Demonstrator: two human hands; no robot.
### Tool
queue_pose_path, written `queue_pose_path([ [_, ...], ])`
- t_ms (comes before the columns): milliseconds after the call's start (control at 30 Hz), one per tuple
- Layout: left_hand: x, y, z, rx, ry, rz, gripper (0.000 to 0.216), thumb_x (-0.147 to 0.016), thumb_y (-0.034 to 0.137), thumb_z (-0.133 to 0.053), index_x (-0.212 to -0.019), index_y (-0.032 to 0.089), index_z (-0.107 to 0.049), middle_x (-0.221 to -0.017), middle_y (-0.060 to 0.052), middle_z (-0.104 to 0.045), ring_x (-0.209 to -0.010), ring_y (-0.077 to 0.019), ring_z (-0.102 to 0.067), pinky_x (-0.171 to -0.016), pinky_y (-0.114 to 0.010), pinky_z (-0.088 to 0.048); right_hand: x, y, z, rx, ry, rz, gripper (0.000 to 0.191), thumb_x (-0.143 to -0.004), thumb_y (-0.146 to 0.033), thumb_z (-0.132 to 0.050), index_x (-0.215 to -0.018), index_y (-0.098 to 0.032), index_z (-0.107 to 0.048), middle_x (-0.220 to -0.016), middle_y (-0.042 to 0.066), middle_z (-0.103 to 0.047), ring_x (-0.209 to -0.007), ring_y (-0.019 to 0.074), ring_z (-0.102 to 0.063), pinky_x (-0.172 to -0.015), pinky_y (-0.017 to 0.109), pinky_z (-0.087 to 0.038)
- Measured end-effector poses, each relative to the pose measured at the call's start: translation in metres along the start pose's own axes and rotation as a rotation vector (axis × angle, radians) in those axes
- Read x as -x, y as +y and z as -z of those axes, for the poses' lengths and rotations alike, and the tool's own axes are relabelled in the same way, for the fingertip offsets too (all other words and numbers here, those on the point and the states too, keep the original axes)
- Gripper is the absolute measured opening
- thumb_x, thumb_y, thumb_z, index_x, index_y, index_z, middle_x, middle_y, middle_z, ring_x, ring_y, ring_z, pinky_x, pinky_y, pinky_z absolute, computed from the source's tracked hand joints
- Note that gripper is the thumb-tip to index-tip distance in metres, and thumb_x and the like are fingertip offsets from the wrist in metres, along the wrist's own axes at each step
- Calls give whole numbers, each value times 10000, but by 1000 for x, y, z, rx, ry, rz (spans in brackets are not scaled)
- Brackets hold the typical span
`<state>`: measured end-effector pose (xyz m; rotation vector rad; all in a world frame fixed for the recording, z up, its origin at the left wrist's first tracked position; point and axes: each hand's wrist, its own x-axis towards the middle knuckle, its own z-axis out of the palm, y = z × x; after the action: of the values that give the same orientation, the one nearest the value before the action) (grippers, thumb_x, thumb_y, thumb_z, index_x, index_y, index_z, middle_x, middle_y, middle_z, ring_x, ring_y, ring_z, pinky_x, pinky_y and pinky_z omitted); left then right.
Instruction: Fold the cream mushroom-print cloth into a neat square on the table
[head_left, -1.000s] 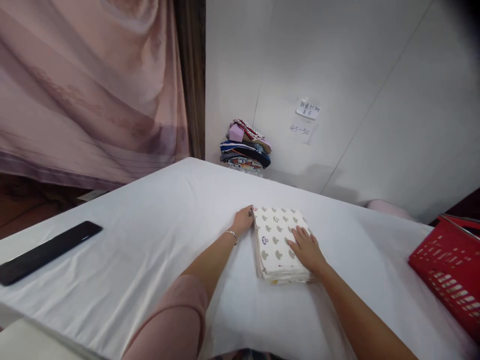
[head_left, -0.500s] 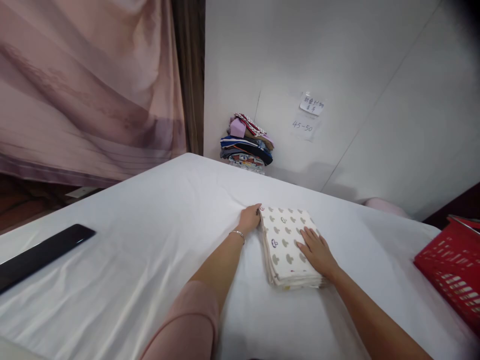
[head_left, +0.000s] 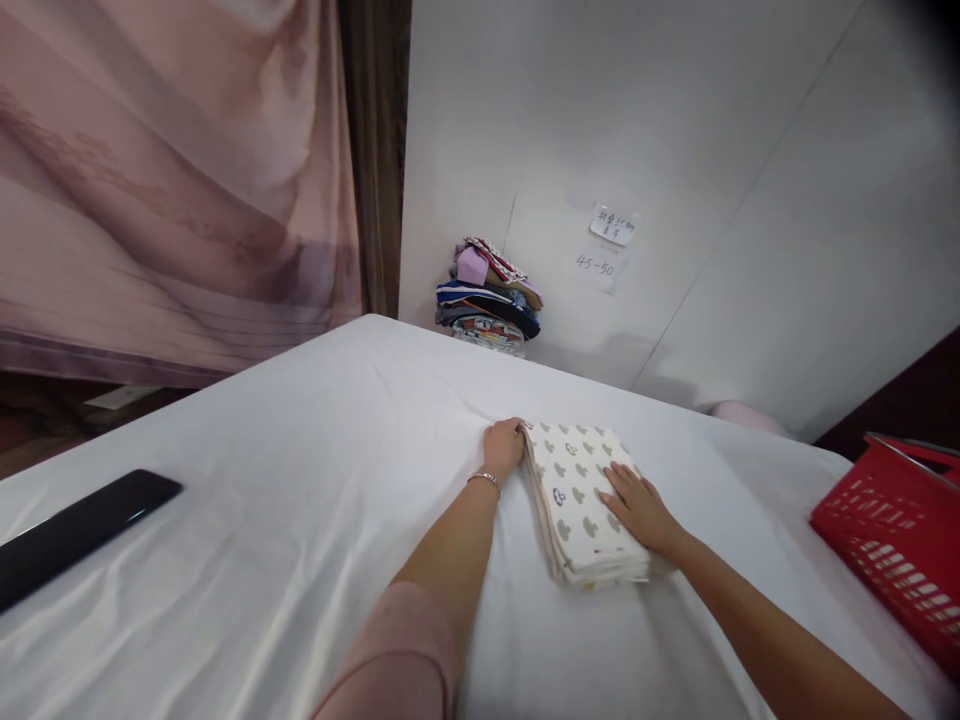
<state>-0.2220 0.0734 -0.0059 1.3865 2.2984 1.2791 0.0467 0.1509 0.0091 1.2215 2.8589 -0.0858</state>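
The folded cloth (head_left: pixel 581 500) lies in the middle of the white table (head_left: pixel 300 520). The right hand (head_left: pixel 637 508) rests flat on it, fingers spread. The left hand (head_left: pixel 504 446) curls against its far left corner. Behind the cloth, a pile of clothes (head_left: pixel 489 296) sits by the wall.

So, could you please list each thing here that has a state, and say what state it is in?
folded cloth: folded flat, lying on the table
left hand: fingers curled at the cloth's far left corner
right hand: open, flat on top of the cloth
red basket: upright at the right edge
pile of clothes: stacked by the wall
black bar: lying flat
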Motion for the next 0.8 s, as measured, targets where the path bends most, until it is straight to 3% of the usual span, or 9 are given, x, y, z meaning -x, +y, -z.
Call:
queue_pose_path([
  [100,-1,0,-2,-6,-11,-3,303,-806,135,-447,-993,245,-659,-973,-18,-700,-972,-167,-597,-938,-303,-345,2,-32,18,-98,-2,3,600,-915,-475,-271,-1439,-184,-278,-1514,77,-205,-1399,225,-131,-1117,463,-134],
  [167,-1,-1,-4,-12,-21,2,302,-818,133,-434,-1006,236,-647,-955,-23,-703,-962,-165,-602,-973,-318,-312,5,-62,24,-164,45,118,618,-922,-486,-255,-1463,-191,-206,-1529,58,-146,-1406,208,-84,-1131,442,-91],
  [333,-2,-3,-6,-19,-37,25,298,-826,124,-416,-1003,236,-629,-971,-19,-705,-973,-158,-603,-1019,-348,-247,15,-111,11,-198,-69,365,727,-895,-574,-296,-1480,-199,-85,-1539,53,-69,-1410,211,-20,-1131,439,-51],
  [467,-5,-4,-7,-22,-30,49,270,-825,145,-431,-964,242,-641,-950,-18,-710,-971,-158,-602,-1021,-348,-239,18,-117,2,-168,-105,376,780,-873,-618,-305,-1479,-181,-80,-1539,64,-15,-1409,224,20,-1127,448,-24],
  [800,-5,-4,-5,-26,-14,80,273,-822,193,-458,-988,270,-661,-940,9,-715,-946,-159,-606,-970,-294,-324,30,-119,9,-216,-137,384,774,-879,-600,-333,-1479,-180,-85,-1538,76,6,-1408,227,29,-1127,446,-41],
])
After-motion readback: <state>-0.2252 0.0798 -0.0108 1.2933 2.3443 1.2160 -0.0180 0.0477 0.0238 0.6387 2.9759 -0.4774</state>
